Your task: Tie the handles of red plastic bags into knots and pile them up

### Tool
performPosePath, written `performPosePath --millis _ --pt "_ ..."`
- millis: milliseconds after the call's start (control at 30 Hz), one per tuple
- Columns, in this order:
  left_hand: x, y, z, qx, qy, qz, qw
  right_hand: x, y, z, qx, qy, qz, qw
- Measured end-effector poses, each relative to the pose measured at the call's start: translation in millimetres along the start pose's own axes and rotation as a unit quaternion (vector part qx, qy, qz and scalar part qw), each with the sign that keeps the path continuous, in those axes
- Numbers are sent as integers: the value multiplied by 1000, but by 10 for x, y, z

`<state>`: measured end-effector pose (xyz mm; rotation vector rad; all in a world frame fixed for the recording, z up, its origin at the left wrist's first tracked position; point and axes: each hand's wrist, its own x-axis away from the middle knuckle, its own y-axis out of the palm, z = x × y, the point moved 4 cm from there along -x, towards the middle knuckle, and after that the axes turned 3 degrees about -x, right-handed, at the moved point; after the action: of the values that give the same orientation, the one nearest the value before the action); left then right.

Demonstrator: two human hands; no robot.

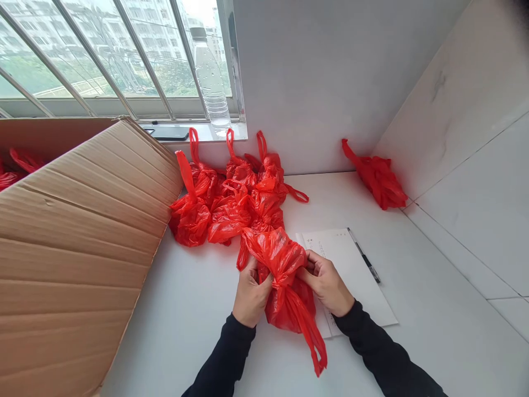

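Note:
Both of my hands grip a knotted red plastic bag point(289, 314) over the white table, one on either side of its knot. My left hand point(251, 293) pinches it with the thumb on top. My right hand point(328, 281) holds the other side, fingers curled and partly hidden by the plastic. The bag's long handles hang toward me. Whatever is inside cannot be made out. Just beyond it, several tied red bags point(231, 212) lie bunched against the wall.
A large cardboard box point(82, 248) with red bags inside stands at the left. An open notebook point(355, 292) with a pen point(364, 257) lies at the right. One red bag point(380, 182) sits in the far right corner. A water bottle point(211, 82) and a phone point(169, 133) rest on the windowsill.

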<state>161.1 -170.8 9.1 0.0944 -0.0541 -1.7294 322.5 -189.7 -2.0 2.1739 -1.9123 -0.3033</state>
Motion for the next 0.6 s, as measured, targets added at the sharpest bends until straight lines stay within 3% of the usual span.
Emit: performPosePath --millis 267,600 --pt "15 -16 -29 -10 -2 3 1000 13 67 -103 50 -24 -31 998" --pt "25 16 29 -43 -16 -58 997 52 32 -94 41 -21 28 999"
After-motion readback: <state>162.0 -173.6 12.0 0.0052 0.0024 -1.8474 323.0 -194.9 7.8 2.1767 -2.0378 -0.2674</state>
